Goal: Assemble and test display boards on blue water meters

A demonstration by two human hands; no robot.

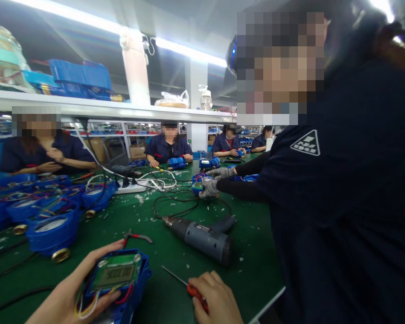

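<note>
left hand (65, 297) first, low at bottom left. cups a blue meter unit (118, 276) from beneath, thumb laid along its upper left edge, fingers curled under. right hand (218, 301) low at bottom centre. grips a screwdriver (193, 291) by the red handle, fist fully closed.

surroundings, by size:
- co-worker (340, 202) in dark uniform across the whole right side; gloved hands (219, 177) on another blue unit farther up the bench, separate from the wearer's own.
- green bench (155, 216), strewn with pale scraps and black leads.
- row of blue meter bodies (50, 231) with brass fittings along the left, just beyond left hand.
- grey power tool (204, 238) on its side mid-bench, nose toward upper left, beyond both hands.
- red-handled pliers (137, 236) flat on the bench, just beyond the held unit.
- yellow, white and red wires (87, 306) trailing from the unit's lower edge over the palm.

relation noted: blue meter unit to the left of right hand, near, not touching. green display face up, slightly tilted toward the camera. screwdriver's long axis up and to the left from the fist, thin shaft bare, tip just short of the unit's right edge. cannot tell whether tip rests on the bench. contact with the unit by left hand only; right hand the nearer to the free right edge.
</note>
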